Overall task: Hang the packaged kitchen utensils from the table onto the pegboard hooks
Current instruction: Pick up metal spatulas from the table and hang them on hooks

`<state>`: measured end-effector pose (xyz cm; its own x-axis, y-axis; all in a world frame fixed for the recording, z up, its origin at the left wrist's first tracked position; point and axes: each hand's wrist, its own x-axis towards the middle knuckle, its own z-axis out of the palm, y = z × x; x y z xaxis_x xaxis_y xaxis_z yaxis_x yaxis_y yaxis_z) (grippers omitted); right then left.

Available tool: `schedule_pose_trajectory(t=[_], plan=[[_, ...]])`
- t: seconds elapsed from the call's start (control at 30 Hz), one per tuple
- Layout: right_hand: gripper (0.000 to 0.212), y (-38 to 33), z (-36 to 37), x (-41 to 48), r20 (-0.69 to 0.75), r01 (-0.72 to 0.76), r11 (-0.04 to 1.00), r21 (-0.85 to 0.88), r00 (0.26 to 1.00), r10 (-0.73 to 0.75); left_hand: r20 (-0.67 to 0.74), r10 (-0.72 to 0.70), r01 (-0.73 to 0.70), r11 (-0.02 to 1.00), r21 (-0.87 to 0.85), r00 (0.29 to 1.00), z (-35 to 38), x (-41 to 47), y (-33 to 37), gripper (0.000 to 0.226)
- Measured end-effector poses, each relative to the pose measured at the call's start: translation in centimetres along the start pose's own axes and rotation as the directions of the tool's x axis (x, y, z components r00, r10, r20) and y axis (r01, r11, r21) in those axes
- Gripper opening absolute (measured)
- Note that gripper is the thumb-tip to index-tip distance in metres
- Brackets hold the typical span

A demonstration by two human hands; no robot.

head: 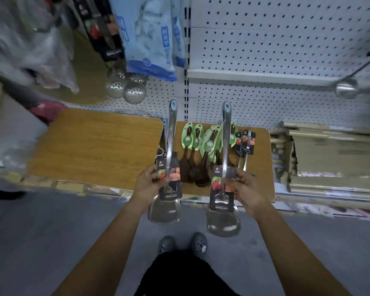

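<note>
My left hand (148, 180) grips a steel spatula (171, 142) by its dark card label, handle pointing up toward the white pegboard (276, 45). A second spatula handle seems to sit behind it. My right hand (247, 189) holds another packaged steel spatula (225, 159) the same way, blade down over the floor. Both are raised in front of the wooden table (98, 144). On the table lie several wooden spoons with green labels (198, 150) and small steel utensils with dark cards (245, 146).
Perforated steel skimmers (124, 86) and blue packaged gloves (147, 35) hang on the pegboard at upper left. A steel ladle (347, 88) hangs at the right. Flat cardboard boxes (329, 154) are stacked right of the table. My feet in grey clogs (183, 244) stand on grey floor.
</note>
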<state>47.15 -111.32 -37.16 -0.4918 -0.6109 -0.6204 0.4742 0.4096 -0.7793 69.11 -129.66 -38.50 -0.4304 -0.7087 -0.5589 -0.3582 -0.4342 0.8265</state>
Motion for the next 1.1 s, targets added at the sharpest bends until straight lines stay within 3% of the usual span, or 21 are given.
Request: schedule_pose_trajectory(t=[0.23, 0.57, 0.93, 1.1], plan=[[0.027, -1.4, 0.1, -5.8, -0.096, 0.100, 0.995, -0.002, 0.990, -0.100, 0.129, 0.131, -0.121, 0.989, -0.081, 0.983, -1.0, -5.6, 2.3, 0.042], [0.027, -0.1, -0.9, -16.8, -0.276, 0.276, 0.961, 0.023, 0.925, -0.259, 0.367, 0.209, -0.237, 0.971, 0.033, 0.906, -0.2, -12.0, 4.8, 0.044], [0.029, 1.5, -9.4, -26.7, -0.513, 0.414, 0.906, 0.093, 0.799, -0.313, 0.582, 0.189, -0.275, 0.959, 0.063, 0.791, 10.4, -17.2, 5.9, 0.037], [0.029, 3.7, -15.5, -30.5, -0.593, 0.449, 0.887, 0.111, 0.746, -0.303, 0.613, 0.205, -0.303, 0.951, 0.058, 0.763, 17.4, -20.7, 5.3, 0.033]])
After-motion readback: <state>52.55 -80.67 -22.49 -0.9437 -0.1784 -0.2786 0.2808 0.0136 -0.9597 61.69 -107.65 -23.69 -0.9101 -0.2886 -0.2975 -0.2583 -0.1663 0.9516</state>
